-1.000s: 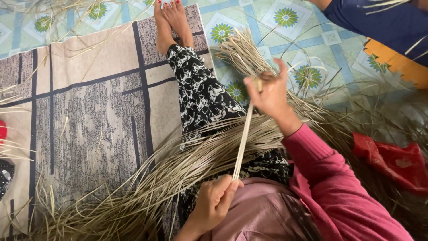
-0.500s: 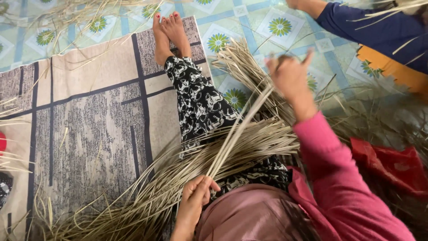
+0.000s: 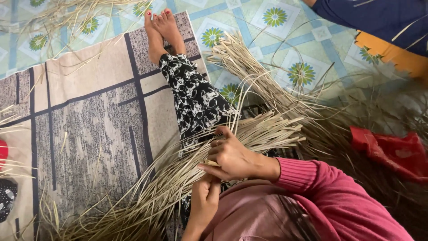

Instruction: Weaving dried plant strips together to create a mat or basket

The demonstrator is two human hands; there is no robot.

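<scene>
Hands meet low in the head view, over the lap: the right hand (image 3: 232, 158) is curled, fingers closed around a pale strip (image 3: 209, 163), and the left hand (image 3: 206, 194) just beneath pinches the same strip between thumb and fingers. Both rest on the bundle of dried strips (image 3: 187, 174) that fans across the patterned trousers (image 3: 196, 100) toward the mat's (image 3: 89, 111) lower edge. Judging by the heap — most strips lie loose and unsorted, more spread beyond the mat's right edge — much remains. A red cloth (image 3: 388, 151) lies at the right.
</scene>
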